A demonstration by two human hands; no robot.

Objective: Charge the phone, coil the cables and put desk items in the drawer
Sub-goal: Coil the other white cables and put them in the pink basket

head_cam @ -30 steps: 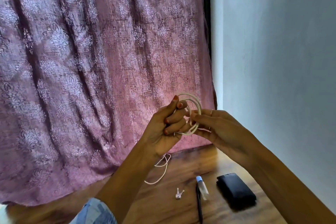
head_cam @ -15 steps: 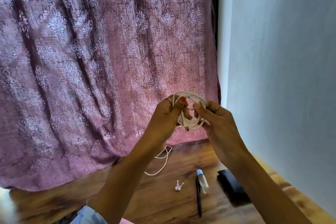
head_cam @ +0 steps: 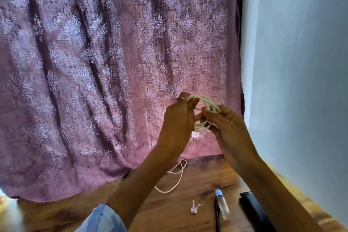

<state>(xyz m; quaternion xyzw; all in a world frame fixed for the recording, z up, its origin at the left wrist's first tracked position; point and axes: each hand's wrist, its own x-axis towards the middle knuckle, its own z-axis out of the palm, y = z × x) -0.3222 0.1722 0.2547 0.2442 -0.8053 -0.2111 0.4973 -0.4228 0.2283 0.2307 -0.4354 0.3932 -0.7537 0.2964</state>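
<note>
A white cable, wound into several loops, hangs between both hands at chest height in front of the curtain. My left hand grips the left side of the coil with curled fingers. My right hand pinches the right side of the loops between thumb and fingers. A second white cable lies loose on the wooden desk below my left forearm. No phone is visible.
On the desk lie a small white clip-like item, a black pen, a clear tube with a blue cap and a black case. A mauve patterned curtain hangs behind; a pale wall stands right.
The camera tilted upward. Both hands turned the coil, and my left hand's fingers closed more tightly around it while the right hand shifted its pinch over the loops.
</note>
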